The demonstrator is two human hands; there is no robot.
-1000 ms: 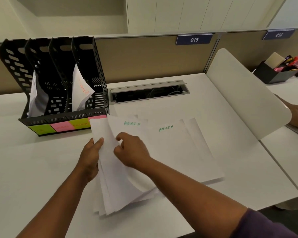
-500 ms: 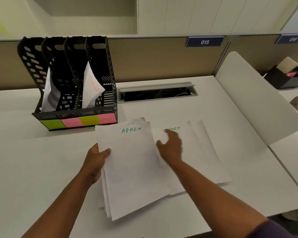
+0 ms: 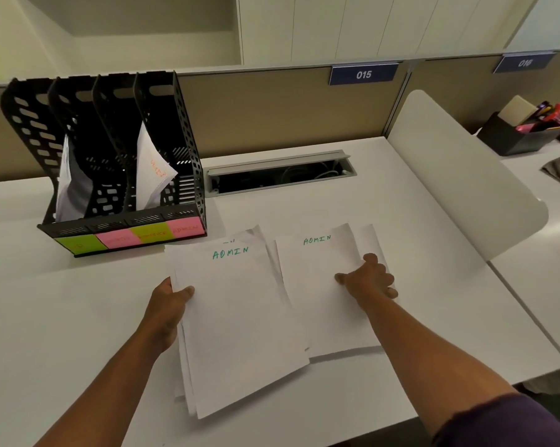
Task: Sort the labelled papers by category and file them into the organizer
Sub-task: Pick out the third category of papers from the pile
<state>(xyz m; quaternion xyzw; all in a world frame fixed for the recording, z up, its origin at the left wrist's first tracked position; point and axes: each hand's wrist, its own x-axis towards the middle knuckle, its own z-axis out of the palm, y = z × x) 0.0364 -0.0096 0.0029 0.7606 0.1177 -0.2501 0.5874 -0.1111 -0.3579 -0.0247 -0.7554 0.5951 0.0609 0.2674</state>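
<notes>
Fingers press one of two stacks.

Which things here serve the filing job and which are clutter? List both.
Job: black perforated plastic organizer; left white paper stack headed ADMIN; right white paper pile headed ADMIN; pink sticky label reading ADMIN.
Lying about: black desk caddy of pens; grey cable hatch; blue 015 sign.
</notes>
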